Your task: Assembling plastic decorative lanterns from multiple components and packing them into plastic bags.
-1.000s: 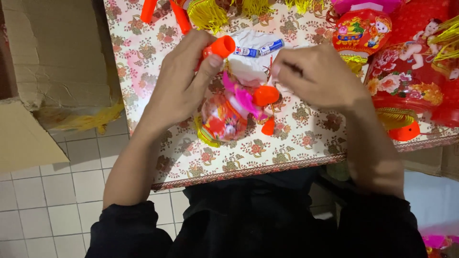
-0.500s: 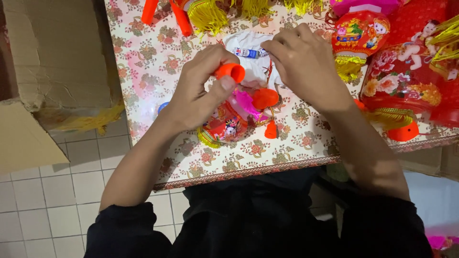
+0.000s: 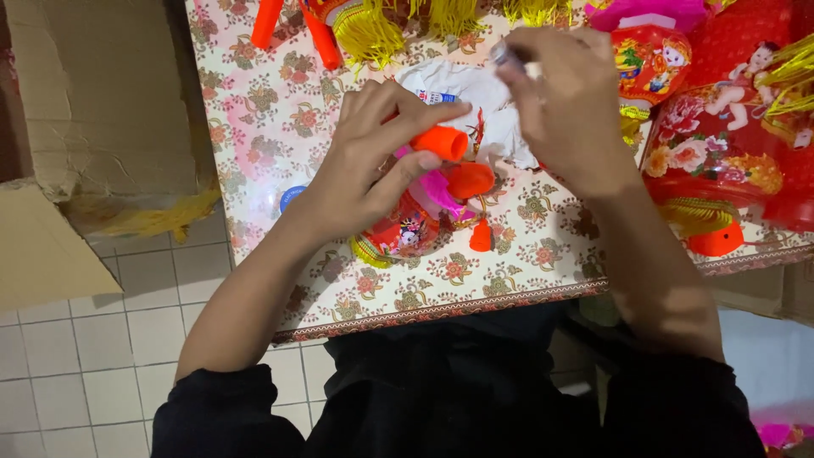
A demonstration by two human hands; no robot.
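My left hand [image 3: 369, 161] grips an orange plastic tube [image 3: 441, 142] that belongs to a small toy lantern [image 3: 405, 231] with pink and red parts, lying on the flowered table [image 3: 271, 127]. My right hand [image 3: 570, 106] is raised over a white plastic bag [image 3: 475, 93] and pinches a small silvery item [image 3: 502, 55] at its fingertips. What that item is I cannot tell. A small orange cone piece [image 3: 482, 237] lies just right of the lantern.
Red lanterns with gold tassels [image 3: 721, 144] crowd the table's right side. Orange sticks [image 3: 292, 25] and yellow tassels [image 3: 373, 34] lie at the far edge. A torn cardboard box [image 3: 93, 110] stands at the left over a white tiled floor [image 3: 76, 365].
My right hand has moved up and away from the lantern toward the far edge, pinching a small item. My left hand has kept its grip on the orange tube.
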